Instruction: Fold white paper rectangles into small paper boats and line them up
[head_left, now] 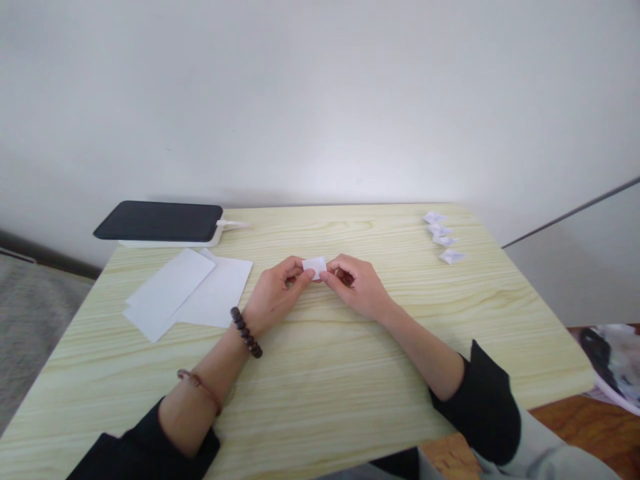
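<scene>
A small folded white paper piece (315, 265) sits at the middle of the light wooden table (350, 373), held from both sides. My left hand (274, 295) pinches its left edge with fingers closed; a dark bead bracelet circles that wrist. My right hand (356, 285) pinches the right edge, fingers curled together. Both forearms rest on the tabletop, with black sleeves pushed up.
Two white paper sheets (187, 293) lie overlapping at the left. Behind them a dark phone (159, 221) rests on a white stand with a cable. Several small folded paper pieces (444, 237) line the far right. A white wall stands behind the table.
</scene>
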The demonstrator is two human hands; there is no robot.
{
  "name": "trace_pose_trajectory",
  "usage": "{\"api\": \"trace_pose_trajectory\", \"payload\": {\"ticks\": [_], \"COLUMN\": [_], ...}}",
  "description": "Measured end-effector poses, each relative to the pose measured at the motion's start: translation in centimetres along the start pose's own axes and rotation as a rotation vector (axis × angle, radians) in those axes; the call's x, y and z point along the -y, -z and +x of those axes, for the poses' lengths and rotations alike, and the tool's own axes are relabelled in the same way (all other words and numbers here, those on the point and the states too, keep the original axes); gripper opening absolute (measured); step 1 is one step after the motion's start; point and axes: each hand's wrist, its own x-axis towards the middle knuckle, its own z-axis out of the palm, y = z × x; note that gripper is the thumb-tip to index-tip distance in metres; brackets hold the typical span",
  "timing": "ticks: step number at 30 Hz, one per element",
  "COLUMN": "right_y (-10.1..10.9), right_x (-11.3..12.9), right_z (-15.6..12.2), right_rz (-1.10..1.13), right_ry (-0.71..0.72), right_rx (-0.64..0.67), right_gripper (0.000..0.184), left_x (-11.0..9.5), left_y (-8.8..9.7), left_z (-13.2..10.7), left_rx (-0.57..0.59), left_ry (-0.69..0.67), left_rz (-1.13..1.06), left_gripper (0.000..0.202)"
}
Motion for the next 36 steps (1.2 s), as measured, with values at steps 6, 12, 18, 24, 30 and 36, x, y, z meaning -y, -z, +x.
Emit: {"api": "trace_pose_trajectory", "payload": {"ticks": [6, 12, 18, 24, 30, 36], "right_y": [0.01, -0.07, -0.11, 0.17, 0.2, 0.23], "right_x": [0.08, -0.08, -0.13, 0.26, 0.23, 0.18], "right_z": [-0.07, -0.02, -0.03, -0.09, -0.02, 0.06], "right_rz": [-0.067, -0.015, -0.032, -0.019, -0.005, -0.02], "right_ry": [0.018, 0.014, -0.02, -0.025, 0.01, 0.031], "right_rx": [0.062, -0.017, -0.012, 0.035, 0.023, -0.006], "right_gripper": [0.021, 0.01, 0.017, 0.024, 0.029, 0.028], "left_x": [-0.04, 0.04, 0.0, -0.16, -0.41, 0.51], "left_y": [0.06, 0.01, 0.02, 0.13, 0.0, 0.1], "left_z": [-0.15, 0.02, -0.12, -0.21, -0.28, 0.04], "left_rx": [-0.008, 0.015, -0.072, -0.091, -0.057, -0.082], "left_ry": [-0.087, -0.082, -0.051, -0.043, -0.062, -0.074], "left_rz": [0.112, 0.111, 0.076, 0.119, 0.109, 0.041], "left_gripper": [0.022, 0.025, 0.027, 0.025, 0.027, 0.029]}}
